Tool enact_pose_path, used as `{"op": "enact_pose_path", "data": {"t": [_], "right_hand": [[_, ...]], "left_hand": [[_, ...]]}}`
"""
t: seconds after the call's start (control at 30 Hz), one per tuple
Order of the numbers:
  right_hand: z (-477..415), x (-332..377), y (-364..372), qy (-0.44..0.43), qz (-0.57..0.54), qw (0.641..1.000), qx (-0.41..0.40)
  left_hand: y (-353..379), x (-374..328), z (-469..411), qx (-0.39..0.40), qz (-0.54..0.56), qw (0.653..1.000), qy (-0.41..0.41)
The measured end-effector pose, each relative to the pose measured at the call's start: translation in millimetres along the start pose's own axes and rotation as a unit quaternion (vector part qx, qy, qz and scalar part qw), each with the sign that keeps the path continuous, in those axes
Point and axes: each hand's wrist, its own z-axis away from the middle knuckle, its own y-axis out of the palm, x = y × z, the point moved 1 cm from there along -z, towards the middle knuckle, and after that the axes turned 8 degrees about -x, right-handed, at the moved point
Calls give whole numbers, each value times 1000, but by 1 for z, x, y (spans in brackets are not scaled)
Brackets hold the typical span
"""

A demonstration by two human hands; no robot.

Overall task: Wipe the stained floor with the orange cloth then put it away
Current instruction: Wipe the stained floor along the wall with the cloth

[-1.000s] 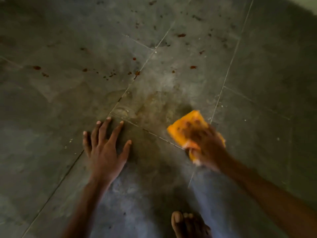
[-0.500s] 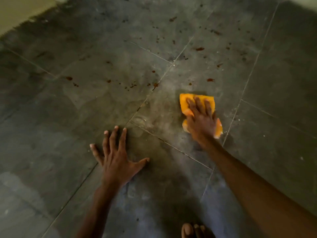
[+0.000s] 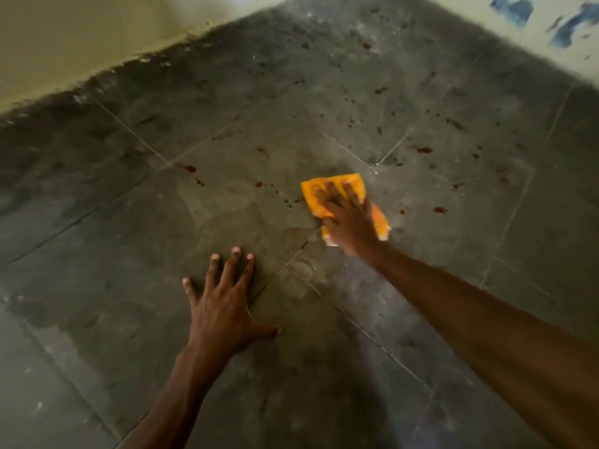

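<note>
Nearest, the left hand (image 3: 223, 306) lies flat on the floor (image 3: 107, 260), fingers spread and holding nothing; it looks placed there as a prop, taking the person's weight while the other arm reaches out. Beyond it, across a tile seam, the right hand (image 3: 348, 218) presses palm-down on the cloth (image 3: 327, 186), fingers laid straight over it, not curled round it. That flat hold suits rubbing: it pins the cloth to the tile so the whole pad drags. The cloth sits folded under the palm, its far edge and a near corner showing. Just left of it are small reddish specks (image 3: 290, 200), and more drops (image 3: 439, 209) lie to its right. Farther out the spots (image 3: 423, 150) scatter toward the wall (image 3: 81, 37), though blur makes the far ones hard to count. So the wiping is, I judge, well short of done.
</note>
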Motion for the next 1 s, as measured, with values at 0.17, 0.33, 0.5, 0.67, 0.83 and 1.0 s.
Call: {"op": "enact_pose_path", "data": {"t": [0.17,0.33,0.5,0.67,0.83,1.0], "right_hand": [[-15,33,2,-438,116,891,15],[-30,-71,-27,-559,107,822,8],[-105,4,9,-163,-35,984,-62],[-4,92,20,-286,-60,956,-25],[-55,5,13,-280,-38,959,-28],[-165,105,34,-106,-32,992,-64]], "left_hand": [[2,5,0,-20,18,1000,-8],[4,4,4,-28,27,999,-23],[-3,2,-5,-64,105,990,-69],[-25,42,-46,-228,226,907,-274],[-33,65,-81,-184,183,946,-195],[-34,70,-104,-231,190,932,-206]]}}
